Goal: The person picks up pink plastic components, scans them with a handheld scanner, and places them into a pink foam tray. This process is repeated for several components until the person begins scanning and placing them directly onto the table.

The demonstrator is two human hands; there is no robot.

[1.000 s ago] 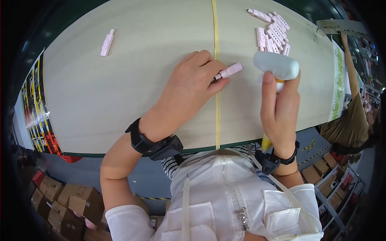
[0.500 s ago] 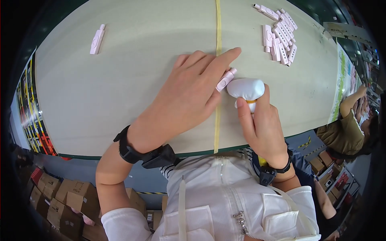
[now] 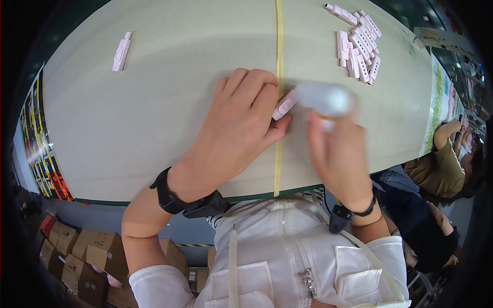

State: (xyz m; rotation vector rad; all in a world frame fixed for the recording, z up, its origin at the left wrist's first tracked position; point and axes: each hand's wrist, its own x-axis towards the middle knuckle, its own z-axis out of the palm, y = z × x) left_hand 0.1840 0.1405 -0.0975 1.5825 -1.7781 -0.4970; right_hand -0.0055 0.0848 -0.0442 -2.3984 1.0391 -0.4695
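My left hand (image 3: 233,115) is closed around a small pale pink stick-shaped device (image 3: 285,106), which lies slantwise over the yellow tape line on the table. Its thumb and bent fingers hold the device's lower end. My right hand (image 3: 343,156) grips a white, rounded, cloth-like pad (image 3: 328,98) with an orange band below its head. Hand and pad are smeared by motion. The pad is at the narrow upper end of the device and partly hides it; whether they touch I cannot tell.
A pile of similar pink devices (image 3: 362,43) lies at the far right of the beige table (image 3: 154,113). One more pink device (image 3: 121,52) lies alone at the far left. Cardboard boxes (image 3: 92,251) stand below the table at left. Other people (image 3: 436,169) are on the right.
My left index finger, stretched out before, has bent in, and the thumb has come up against the device. My right hand has shifted slightly right with the pad, now blurred.
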